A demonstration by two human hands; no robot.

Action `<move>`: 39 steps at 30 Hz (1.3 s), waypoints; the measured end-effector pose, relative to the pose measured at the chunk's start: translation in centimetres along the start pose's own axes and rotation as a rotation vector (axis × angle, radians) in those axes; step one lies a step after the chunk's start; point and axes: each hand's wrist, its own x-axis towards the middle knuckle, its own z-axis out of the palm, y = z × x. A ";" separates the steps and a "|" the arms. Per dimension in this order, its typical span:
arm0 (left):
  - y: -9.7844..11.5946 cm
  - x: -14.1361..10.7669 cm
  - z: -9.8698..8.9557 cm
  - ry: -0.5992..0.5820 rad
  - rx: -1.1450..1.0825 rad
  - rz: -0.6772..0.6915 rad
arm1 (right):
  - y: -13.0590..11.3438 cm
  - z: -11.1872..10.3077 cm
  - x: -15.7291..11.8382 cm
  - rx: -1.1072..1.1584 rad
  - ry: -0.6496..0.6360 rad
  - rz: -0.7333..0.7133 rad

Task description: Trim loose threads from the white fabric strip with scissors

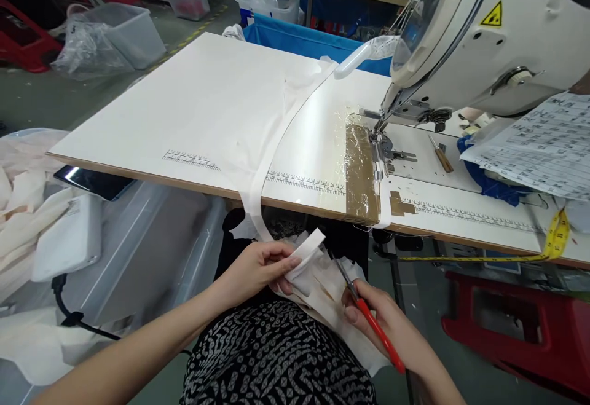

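Over my lap, my left hand pinches a white fabric strip, its cut end sticking out toward the right. My right hand is wrapped round red-handled scissors, whose dark blades point up and left, just right of the strip's end and apart from it. Pale fabric lies bunched on my lap beneath both hands. A long white band with sheer cloth runs from the tabletop over its front edge down toward my left hand.
The white sewing table spans ahead, with a sewing machine at right. A small wooden-handled tool and a yellow tape measure lie there. Left are plastic bins and a white device; a red stool stands right.
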 end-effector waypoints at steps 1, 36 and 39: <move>-0.1 0.0 0.0 0.008 0.035 0.003 | 0.0 -0.2 0.1 0.020 0.026 -0.001; -1.4 1.0 -0.7 -0.085 -0.276 -0.132 | -1.5 -0.9 6.2 -0.169 -0.367 0.031; -1.3 1.1 -0.8 -0.080 -0.281 -0.139 | -1.7 -0.6 6.1 -0.252 -0.323 0.056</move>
